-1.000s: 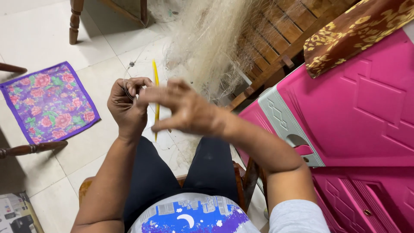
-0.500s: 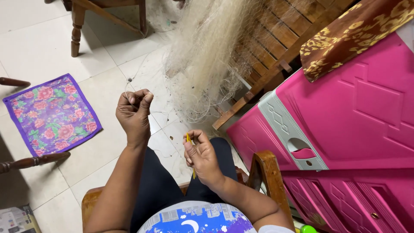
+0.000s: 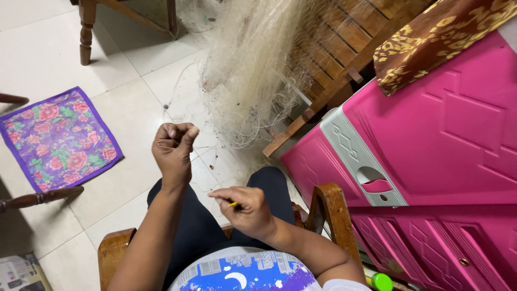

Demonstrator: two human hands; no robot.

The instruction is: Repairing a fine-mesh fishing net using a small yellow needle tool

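Fingers [image 3: 180, 134] of my left hand [image 3: 173, 151] pinch net twine [image 3: 207, 146]; right hand [image 3: 245, 207] pinches a yellow needle [image 3: 233, 204]. Overpulling could tangle the fishing net [image 3: 250, 70].

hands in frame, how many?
2. The left hand is raised over the floor tiles in a closed grip near the pale net. The right hand is lower, above the lap, pinching a thin yellow tool. No other hands visible.
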